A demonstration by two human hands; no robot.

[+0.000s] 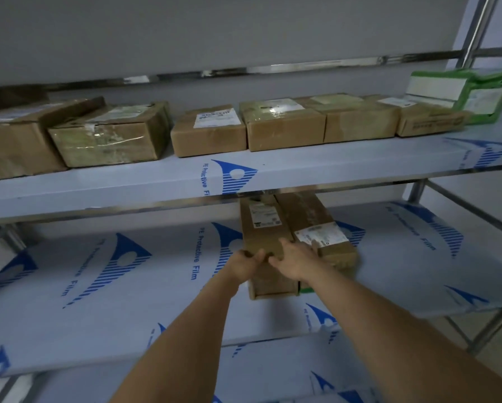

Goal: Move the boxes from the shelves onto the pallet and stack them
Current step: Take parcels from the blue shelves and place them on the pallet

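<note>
Two bare forearms are reaching in from the bottom edge toward the middle shelf (127,286), a steel board covered in white film printed with blue logos. Left hand (244,264) is gripping the near left corner of a long brown cardboard box (265,239), fingers curled over the top edge and pressed together. Right hand (294,261) is lying on the same box's near right side, fingers straight and slightly spread, tips reaching the seam with the box beside it; thumb is touching the box top near the left hand. The long box is lying flat on the middle shelf, running front to back, white label on its far half, near end facing the camera.

Just right of that box, touching it, a second long cardboard box (316,225) is lying parallel with a white label near its front. Something green (306,290) is showing under its near end; cannot tell what.

Behind and above the long box, the upper shelf (185,181) is carrying a row of brown parcels (209,130), several taped and labelled. At the far right end of that row a green-wrapped package (482,94) is sitting.
</note>
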